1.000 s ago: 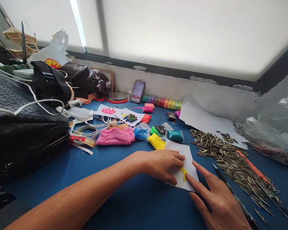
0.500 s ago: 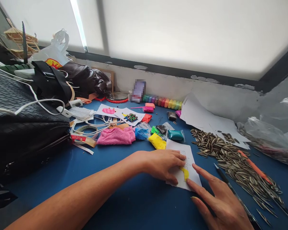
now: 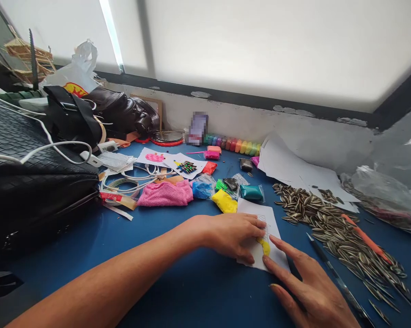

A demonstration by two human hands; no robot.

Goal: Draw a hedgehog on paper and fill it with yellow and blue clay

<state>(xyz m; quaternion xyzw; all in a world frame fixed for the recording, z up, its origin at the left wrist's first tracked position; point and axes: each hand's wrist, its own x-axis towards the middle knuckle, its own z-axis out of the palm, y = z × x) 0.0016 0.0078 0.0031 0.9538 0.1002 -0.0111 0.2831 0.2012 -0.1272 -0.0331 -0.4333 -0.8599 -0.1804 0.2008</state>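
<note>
A white sheet of paper [image 3: 272, 216] with a pencil drawing lies on the blue table, and a small curved piece of yellow clay [image 3: 265, 247] is stuck on it. My left hand [image 3: 229, 234] rests flat across the paper's left part, fingers stretched out and covering some of the drawing. From the right, my right hand [image 3: 304, 278] reaches in with its fingers apart. One of its fingertips touches the paper at the lower end of the yellow clay, another beside its right edge. The thumb is spread below, off the paper.
Right of the paper lie a pen [image 3: 331, 269], a heap of sunflower seeds [image 3: 328, 223] and an orange tool [image 3: 366, 237]. Behind it are a yellow clay pack [image 3: 224, 201], a teal clay pack [image 3: 252, 193] and a pink cloth [image 3: 166, 193]. A black bag [image 3: 44, 182] stands left.
My right fingertips have shifted slightly left along the clay. Its lower end looks shorter and rounder than before. My left hand has stayed in place.
</note>
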